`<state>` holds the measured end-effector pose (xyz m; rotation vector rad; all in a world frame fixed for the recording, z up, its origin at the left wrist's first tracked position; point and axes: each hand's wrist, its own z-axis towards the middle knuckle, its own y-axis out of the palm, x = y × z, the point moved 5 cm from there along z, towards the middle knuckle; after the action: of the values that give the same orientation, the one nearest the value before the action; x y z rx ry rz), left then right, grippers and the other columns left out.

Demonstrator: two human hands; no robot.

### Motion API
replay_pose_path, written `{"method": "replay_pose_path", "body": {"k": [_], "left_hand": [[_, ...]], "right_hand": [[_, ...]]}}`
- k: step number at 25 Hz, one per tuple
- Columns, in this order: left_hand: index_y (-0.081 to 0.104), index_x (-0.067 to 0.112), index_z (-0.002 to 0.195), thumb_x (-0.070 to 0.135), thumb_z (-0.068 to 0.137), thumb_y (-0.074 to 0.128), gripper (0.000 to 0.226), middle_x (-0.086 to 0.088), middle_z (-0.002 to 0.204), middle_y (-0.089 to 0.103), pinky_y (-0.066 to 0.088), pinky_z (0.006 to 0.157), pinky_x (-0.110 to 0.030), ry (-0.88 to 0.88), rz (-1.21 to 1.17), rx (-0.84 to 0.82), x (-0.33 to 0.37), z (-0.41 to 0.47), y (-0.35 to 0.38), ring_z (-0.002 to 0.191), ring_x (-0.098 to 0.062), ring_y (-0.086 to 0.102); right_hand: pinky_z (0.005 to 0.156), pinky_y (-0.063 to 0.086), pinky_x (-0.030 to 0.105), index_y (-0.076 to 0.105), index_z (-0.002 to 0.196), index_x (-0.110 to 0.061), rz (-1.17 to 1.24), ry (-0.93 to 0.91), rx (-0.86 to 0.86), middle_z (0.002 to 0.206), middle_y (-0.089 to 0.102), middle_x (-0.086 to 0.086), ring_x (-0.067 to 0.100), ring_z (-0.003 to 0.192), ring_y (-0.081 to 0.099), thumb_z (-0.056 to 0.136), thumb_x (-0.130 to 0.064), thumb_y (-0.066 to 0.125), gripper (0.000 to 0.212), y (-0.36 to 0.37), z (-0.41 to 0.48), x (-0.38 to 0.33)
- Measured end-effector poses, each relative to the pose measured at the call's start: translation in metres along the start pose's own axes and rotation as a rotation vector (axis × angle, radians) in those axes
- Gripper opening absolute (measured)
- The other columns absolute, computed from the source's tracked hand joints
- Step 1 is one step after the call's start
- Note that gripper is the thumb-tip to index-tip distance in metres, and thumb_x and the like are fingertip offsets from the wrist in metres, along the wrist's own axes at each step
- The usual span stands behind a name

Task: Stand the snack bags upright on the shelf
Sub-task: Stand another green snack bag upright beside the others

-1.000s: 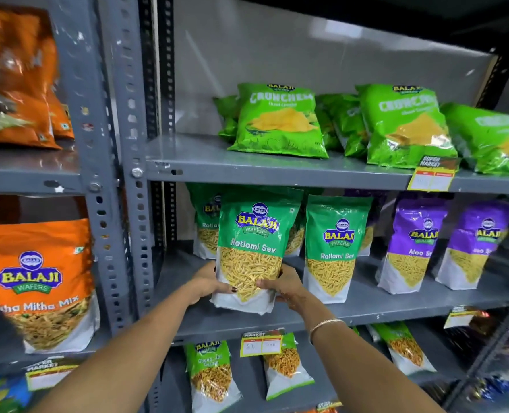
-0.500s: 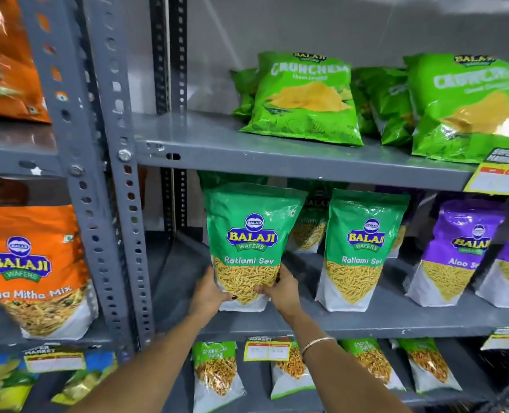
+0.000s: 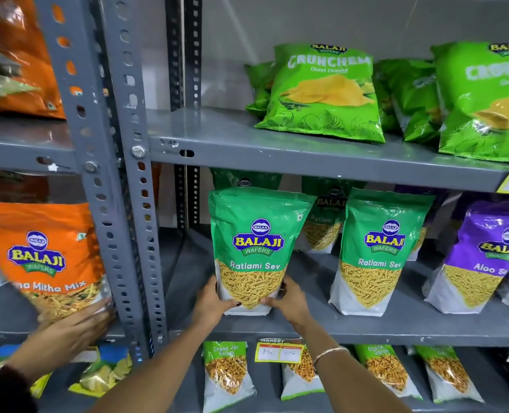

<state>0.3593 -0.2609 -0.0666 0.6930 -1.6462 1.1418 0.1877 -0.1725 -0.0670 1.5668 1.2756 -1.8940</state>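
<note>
A green Ratlami Sev bag (image 3: pixel 256 248) stands upright near the front left of the grey middle shelf (image 3: pixel 336 332). My left hand (image 3: pixel 210 305) grips its lower left corner and my right hand (image 3: pixel 292 302) grips its lower right corner. A second Ratlami Sev bag (image 3: pixel 378 251) stands upright just to the right, apart from it. More green bags (image 3: pixel 324 222) stand behind in the shadow, partly hidden.
Another person's hand (image 3: pixel 71 329) touches the orange Mitha Mix bag (image 3: pixel 41 257) in the left bay. A slotted grey post (image 3: pixel 119 186) divides the bays. Crunchem bags (image 3: pixel 321 93) lean on the upper shelf. Purple Aloo Sev bags (image 3: pixel 482 257) stand right; small packs (image 3: pixel 226 374) sit below.
The view has shifted closer and leftward. My hands have stayed on the bag's lower corners as it stands on the shelf. Another person's hand has appeared at the orange bag.
</note>
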Motion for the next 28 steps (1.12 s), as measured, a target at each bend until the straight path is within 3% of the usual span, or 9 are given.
{"method": "replay_pose_path", "body": {"k": [4, 9, 14, 17, 19, 21, 23, 25, 28], "left_hand": [[0.047, 0.002, 0.124, 0.001, 0.069, 0.075, 0.062, -0.014, 0.124, 0.062, 0.041, 0.083, -0.025, -0.026, 0.008, -0.016, -0.007, 0.0, -0.011, 0.113, -0.028, 0.058], [0.045, 0.004, 0.126, 0.006, 0.069, 0.076, 0.065, -0.015, 0.128, 0.06, 0.046, 0.092, -0.033, -0.055, 0.054, -0.032, -0.005, -0.002, -0.015, 0.116, -0.029, 0.057], [0.034, 0.0, 0.133, 0.021, 0.068, 0.078, 0.081, -0.017, 0.138, 0.046, 0.042, 0.102, -0.038, -0.145, 0.44, -0.097, 0.003, -0.006, -0.024, 0.127, -0.031, 0.046], [0.052, 0.003, 0.095, 0.028, 0.08, 0.067, 0.033, -0.011, 0.087, 0.061, 0.051, 0.093, -0.037, -0.317, 0.744, -0.322, 0.013, -0.014, -0.026, 0.07, -0.016, 0.066], [0.046, 0.009, 0.069, 0.033, 0.088, 0.055, 0.032, -0.004, 0.066, 0.052, 0.056, 0.08, -0.032, -0.43, 0.831, -0.542, 0.024, -0.026, -0.013, 0.047, -0.009, 0.055], [0.047, 0.009, 0.066, 0.035, 0.089, 0.052, 0.035, -0.005, 0.066, 0.055, 0.055, 0.06, -0.028, -0.413, 0.804, -0.668, 0.041, -0.033, 0.018, 0.05, -0.01, 0.056], [0.053, 0.006, 0.072, 0.03, 0.087, 0.057, 0.029, -0.009, 0.07, 0.061, 0.055, 0.057, -0.029, -0.271, 0.647, -0.655, 0.063, -0.031, 0.062, 0.051, -0.012, 0.06], [0.059, 0.001, 0.094, 0.027, 0.081, 0.066, 0.029, -0.018, 0.092, 0.067, 0.055, 0.066, -0.032, -0.068, 0.471, -0.486, 0.085, -0.022, 0.116, 0.067, -0.019, 0.065], [0.039, 0.001, 0.137, 0.026, 0.071, 0.076, 0.079, -0.013, 0.14, 0.048, 0.044, 0.1, -0.035, 0.036, 0.319, -0.329, 0.102, -0.012, 0.186, 0.124, -0.026, 0.051]], "right_hand": [[0.094, 0.046, 0.034, 0.053, 0.121, -0.005, 0.004, -0.007, -0.011, 0.123, 0.064, 0.013, 0.029, 0.115, 0.057, 0.064, -0.008, 0.081, 0.064, 0.015, 0.001, -0.001], [0.096, 0.045, 0.036, 0.052, 0.122, -0.005, -0.017, 0.015, -0.009, 0.125, 0.063, 0.014, 0.029, 0.117, 0.056, 0.065, -0.009, 0.081, 0.065, 0.018, 0.0, -0.004], [0.103, 0.042, 0.039, 0.041, 0.132, -0.003, -0.075, 0.074, -0.033, 0.134, 0.054, 0.016, 0.031, 0.125, 0.05, 0.066, -0.015, 0.082, 0.079, 0.008, -0.01, -0.006], [0.099, 0.042, 0.037, 0.041, 0.131, 0.001, -0.224, 0.137, 0.047, 0.133, 0.053, 0.019, 0.032, 0.122, 0.05, 0.07, -0.017, 0.078, 0.073, -0.029, -0.021, -0.005], [0.091, 0.046, 0.036, 0.051, 0.119, 0.005, -0.339, 0.2, 0.158, 0.124, 0.06, 0.022, 0.033, 0.114, 0.056, 0.073, -0.02, 0.076, 0.057, -0.069, -0.031, 0.001], [0.087, 0.047, 0.037, 0.052, 0.113, 0.006, -0.346, 0.274, 0.309, 0.118, 0.061, 0.025, 0.035, 0.11, 0.057, 0.074, -0.019, 0.075, 0.052, -0.118, -0.04, 0.018], [0.094, 0.044, 0.041, 0.044, 0.119, 0.006, -0.283, 0.326, 0.47, 0.124, 0.055, 0.027, 0.039, 0.118, 0.05, 0.069, -0.017, 0.079, 0.065, -0.165, -0.042, 0.036], [0.103, 0.037, 0.044, 0.035, 0.127, 0.008, -0.25, 0.321, 0.508, 0.134, 0.046, 0.029, 0.04, 0.127, 0.042, 0.064, -0.015, 0.083, 0.083, -0.209, -0.031, 0.058], [0.108, 0.033, 0.044, 0.025, 0.136, 0.007, -0.108, 0.239, 0.255, 0.143, 0.037, 0.025, 0.036, 0.134, 0.035, 0.065, -0.008, 0.082, 0.093, -0.234, 0.003, 0.088]]}}
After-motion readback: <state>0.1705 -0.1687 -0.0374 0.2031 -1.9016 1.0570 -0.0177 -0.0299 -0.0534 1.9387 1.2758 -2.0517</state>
